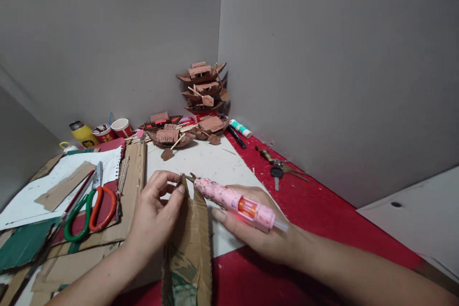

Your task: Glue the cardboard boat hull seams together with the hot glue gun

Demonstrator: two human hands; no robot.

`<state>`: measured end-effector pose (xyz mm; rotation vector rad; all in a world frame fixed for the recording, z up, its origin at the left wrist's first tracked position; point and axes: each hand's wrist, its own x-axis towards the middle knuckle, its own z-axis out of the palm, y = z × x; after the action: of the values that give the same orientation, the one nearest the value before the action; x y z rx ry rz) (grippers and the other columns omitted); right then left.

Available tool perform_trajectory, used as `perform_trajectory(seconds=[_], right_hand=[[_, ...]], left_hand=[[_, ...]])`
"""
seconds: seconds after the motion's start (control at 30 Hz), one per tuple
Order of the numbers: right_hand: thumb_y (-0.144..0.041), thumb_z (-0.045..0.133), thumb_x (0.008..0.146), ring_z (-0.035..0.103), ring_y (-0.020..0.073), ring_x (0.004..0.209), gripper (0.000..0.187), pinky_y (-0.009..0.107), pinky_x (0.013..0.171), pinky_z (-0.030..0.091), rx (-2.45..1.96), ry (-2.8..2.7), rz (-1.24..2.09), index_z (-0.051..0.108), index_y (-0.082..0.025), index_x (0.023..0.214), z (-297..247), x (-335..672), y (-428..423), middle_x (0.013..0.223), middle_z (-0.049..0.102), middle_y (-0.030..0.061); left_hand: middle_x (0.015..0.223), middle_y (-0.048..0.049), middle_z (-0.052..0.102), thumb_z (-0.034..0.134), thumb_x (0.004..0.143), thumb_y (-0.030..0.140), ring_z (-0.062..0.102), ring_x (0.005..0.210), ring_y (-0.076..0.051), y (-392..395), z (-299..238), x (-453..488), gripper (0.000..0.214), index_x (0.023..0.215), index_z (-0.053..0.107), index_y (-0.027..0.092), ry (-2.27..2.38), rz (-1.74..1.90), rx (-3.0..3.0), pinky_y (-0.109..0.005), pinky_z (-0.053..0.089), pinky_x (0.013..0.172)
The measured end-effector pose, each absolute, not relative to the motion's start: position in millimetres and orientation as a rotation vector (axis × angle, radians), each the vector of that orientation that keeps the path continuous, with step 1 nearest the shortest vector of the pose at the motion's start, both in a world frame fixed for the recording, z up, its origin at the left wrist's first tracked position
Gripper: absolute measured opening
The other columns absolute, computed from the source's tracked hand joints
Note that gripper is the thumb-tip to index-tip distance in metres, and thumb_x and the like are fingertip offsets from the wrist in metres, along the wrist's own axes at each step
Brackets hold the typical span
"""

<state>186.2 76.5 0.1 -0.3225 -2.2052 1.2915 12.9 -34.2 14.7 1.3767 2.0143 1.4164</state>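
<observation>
My left hand [158, 208] pinches the pointed far end of a long cardboard boat hull [188, 248] between thumb and fingers. The hull stretches toward me, with green print on its near part. Wrapped in my right hand [251, 229] is a pink hot glue gun [222, 196], a clear glue stick poking out of its back end. Its nozzle points left, at the hull's tip beside my left fingertips. Whether the nozzle touches the cardboard I cannot tell. Part of the glue gun's handle is hidden by my right hand.
Scissors [89, 213] with green and orange handles lie on cardboard sheets [134, 167] at left. Finished cardboard boats [202, 74] are stacked in the corner, others in front. Paper cups [122, 127] and a yellow bottle [84, 135] stand back left. Keys [276, 174] and a black marker [236, 136] lie right.
</observation>
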Motion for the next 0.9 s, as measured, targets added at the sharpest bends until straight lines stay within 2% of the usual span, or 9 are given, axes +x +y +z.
perform_trajectory(seconds=[0.2,0.9], right_hand=[[-0.030,0.056,0.085,0.041,0.0089,0.054,0.024,0.024,0.051,0.036,-0.335,-2.258,1.275,0.048,-0.017,0.066,0.3,185.5,76.7,0.062,0.045,-0.0019],[-0.030,0.055,0.087,0.036,0.0069,0.054,0.028,0.023,0.051,0.031,-0.322,-2.326,1.270,0.040,-0.018,0.066,-0.9,187.6,76.1,0.061,0.039,-0.0042]], left_hand=[[0.090,-0.0021,0.056,0.054,0.088,0.029,0.056,0.082,-0.014,-33.2,14.8,12.7,0.009,0.088,0.057,0.021,1.994,1.447,1.340,-0.022,0.042,0.059],[0.091,-0.0017,0.057,0.053,0.088,0.023,0.056,0.087,-0.015,-33.6,13.3,8.9,0.005,0.089,0.058,0.022,2.100,1.437,1.507,-0.027,0.044,0.074]])
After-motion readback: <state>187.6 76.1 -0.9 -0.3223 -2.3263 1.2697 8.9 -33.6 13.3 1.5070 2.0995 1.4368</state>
